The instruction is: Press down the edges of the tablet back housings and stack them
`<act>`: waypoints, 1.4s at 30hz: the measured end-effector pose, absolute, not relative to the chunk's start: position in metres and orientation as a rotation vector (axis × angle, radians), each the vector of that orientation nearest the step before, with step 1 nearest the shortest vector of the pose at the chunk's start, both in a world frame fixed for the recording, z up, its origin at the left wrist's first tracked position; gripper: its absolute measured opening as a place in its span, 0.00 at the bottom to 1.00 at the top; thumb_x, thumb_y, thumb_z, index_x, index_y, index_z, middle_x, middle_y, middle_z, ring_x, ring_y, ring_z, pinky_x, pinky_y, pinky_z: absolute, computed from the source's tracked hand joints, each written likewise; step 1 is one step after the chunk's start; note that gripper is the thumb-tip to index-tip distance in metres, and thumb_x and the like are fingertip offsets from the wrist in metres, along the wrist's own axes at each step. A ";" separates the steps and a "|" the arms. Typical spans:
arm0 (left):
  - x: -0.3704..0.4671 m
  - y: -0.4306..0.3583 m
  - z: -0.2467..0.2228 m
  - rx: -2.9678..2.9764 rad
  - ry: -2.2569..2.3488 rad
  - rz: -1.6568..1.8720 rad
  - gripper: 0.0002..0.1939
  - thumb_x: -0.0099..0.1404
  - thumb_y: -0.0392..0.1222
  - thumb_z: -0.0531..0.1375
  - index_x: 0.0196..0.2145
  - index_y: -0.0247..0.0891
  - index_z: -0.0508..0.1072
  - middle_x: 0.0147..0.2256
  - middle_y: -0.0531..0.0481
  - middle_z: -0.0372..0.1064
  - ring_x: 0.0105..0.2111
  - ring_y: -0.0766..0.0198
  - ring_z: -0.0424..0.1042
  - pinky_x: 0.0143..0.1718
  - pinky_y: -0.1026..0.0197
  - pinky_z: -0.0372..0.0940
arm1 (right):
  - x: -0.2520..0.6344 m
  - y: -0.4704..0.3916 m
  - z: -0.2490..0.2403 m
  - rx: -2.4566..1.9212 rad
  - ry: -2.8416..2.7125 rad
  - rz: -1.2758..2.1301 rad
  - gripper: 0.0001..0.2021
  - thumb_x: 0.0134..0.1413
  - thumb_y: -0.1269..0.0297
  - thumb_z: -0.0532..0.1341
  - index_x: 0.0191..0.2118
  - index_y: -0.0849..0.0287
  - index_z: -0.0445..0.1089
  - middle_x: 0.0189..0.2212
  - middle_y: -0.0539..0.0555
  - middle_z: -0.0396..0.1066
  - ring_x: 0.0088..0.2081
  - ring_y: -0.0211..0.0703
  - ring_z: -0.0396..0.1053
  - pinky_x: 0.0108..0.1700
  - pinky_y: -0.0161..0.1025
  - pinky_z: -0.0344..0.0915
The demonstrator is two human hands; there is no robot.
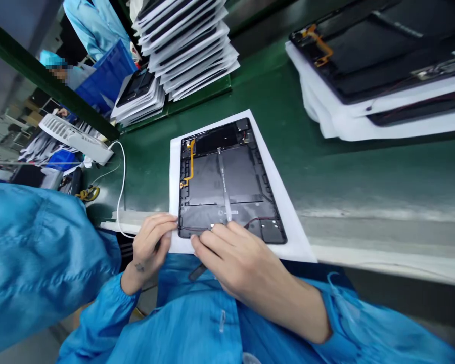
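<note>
A black tablet back housing [235, 182] lies inner side up on a white foam sheet [288, 217] on the green bench. It carries an orange flex cable [191, 164] along its left side and a grey ribbon strip [223, 179] down the middle. My left hand [151, 242] has its fingers together at the housing's lower left corner, touching the edge. My right hand [238, 258] rests over the near edge with curled fingers near the strip's lower end. Whatever lies under those fingertips is hidden.
Tall stacks of sheet-wrapped panels [193, 50] stand at the back. More housings [379, 55] lie on foam at the right. A white fan [74, 136] with a cable and yellow-handled scissors [88, 193] are at the left. A blue sleeve [34, 253] fills the left side.
</note>
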State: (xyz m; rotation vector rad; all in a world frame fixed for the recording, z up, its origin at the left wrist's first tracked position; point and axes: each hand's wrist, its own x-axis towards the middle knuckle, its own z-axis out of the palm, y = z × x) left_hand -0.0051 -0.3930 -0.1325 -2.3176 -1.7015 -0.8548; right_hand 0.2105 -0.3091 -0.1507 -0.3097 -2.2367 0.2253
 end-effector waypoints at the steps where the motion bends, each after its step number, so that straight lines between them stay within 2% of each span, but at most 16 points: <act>1: -0.005 -0.393 -0.132 -2.314 -1.706 -0.850 0.11 0.71 0.28 0.55 0.45 0.39 0.73 0.44 0.45 0.76 0.47 0.59 0.76 0.50 0.53 0.72 | 0.210 -0.309 -0.151 -0.310 -2.233 0.221 0.18 0.67 0.79 0.48 0.33 0.63 0.73 0.27 0.53 0.66 0.31 0.44 0.58 0.33 0.43 0.52; 9: -0.006 -0.394 -0.134 -2.314 -1.707 -0.819 0.10 0.72 0.30 0.55 0.46 0.39 0.73 0.45 0.44 0.76 0.48 0.59 0.76 0.51 0.52 0.73 | 0.208 -0.308 -0.154 -0.308 -2.224 0.189 0.17 0.67 0.79 0.49 0.34 0.63 0.73 0.27 0.53 0.68 0.31 0.44 0.60 0.33 0.42 0.53; 13: -0.007 -0.395 -0.132 -2.345 -1.691 -0.837 0.10 0.72 0.31 0.56 0.47 0.38 0.73 0.46 0.44 0.75 0.48 0.59 0.75 0.52 0.53 0.71 | 0.210 -0.309 -0.152 -0.298 -2.271 0.295 0.10 0.68 0.69 0.56 0.43 0.66 0.74 0.30 0.54 0.72 0.32 0.44 0.64 0.32 0.42 0.57; 17: -0.015 -0.392 -0.128 -2.443 -1.715 -0.818 0.12 0.74 0.36 0.56 0.53 0.38 0.71 0.51 0.41 0.74 0.53 0.57 0.73 0.56 0.52 0.70 | 0.222 -0.308 -0.135 -0.296 -2.229 0.654 0.13 0.69 0.62 0.58 0.51 0.65 0.72 0.33 0.55 0.75 0.33 0.43 0.69 0.34 0.41 0.66; 19: -0.022 -0.386 -0.126 -2.539 -1.768 -0.778 0.19 0.74 0.42 0.58 0.60 0.39 0.66 0.58 0.38 0.69 0.60 0.53 0.68 0.60 0.48 0.66 | 0.225 -0.301 -0.121 -0.381 -2.172 0.901 0.10 0.68 0.65 0.57 0.48 0.60 0.73 0.32 0.53 0.75 0.32 0.40 0.71 0.34 0.37 0.67; 22: -0.032 -0.374 -0.126 -2.697 -1.815 -0.735 0.29 0.72 0.50 0.59 0.67 0.42 0.59 0.66 0.37 0.59 0.67 0.49 0.59 0.65 0.44 0.60 | 0.216 -0.282 -0.101 -0.593 -2.269 1.201 0.07 0.62 0.67 0.59 0.37 0.58 0.76 0.28 0.50 0.74 0.28 0.37 0.69 0.30 0.34 0.63; 27: -0.031 -0.360 -0.130 -2.746 -1.768 -0.781 0.29 0.72 0.55 0.58 0.64 0.40 0.62 0.66 0.38 0.59 0.65 0.48 0.61 0.60 0.46 0.63 | 0.179 -0.251 -0.087 -0.981 -2.473 1.652 0.09 0.50 0.59 0.64 0.26 0.60 0.70 0.20 0.45 0.63 0.23 0.34 0.58 0.26 0.34 0.54; 32: -0.029 -0.359 -0.139 -2.713 -1.686 -0.809 0.29 0.72 0.55 0.58 0.63 0.36 0.64 0.65 0.38 0.60 0.64 0.49 0.61 0.61 0.48 0.62 | 0.158 -0.242 -0.083 -1.193 -2.504 1.785 0.14 0.42 0.55 0.66 0.22 0.59 0.65 0.18 0.43 0.58 0.22 0.32 0.53 0.25 0.34 0.49; 42: -0.030 -0.359 -0.153 -2.644 -1.521 -0.933 0.27 0.75 0.51 0.55 0.62 0.28 0.65 0.62 0.35 0.65 0.64 0.51 0.64 0.65 0.50 0.59 | 0.146 -0.248 -0.076 -1.389 -2.469 1.856 0.12 0.40 0.57 0.65 0.21 0.58 0.65 0.16 0.42 0.57 0.21 0.30 0.51 0.24 0.34 0.47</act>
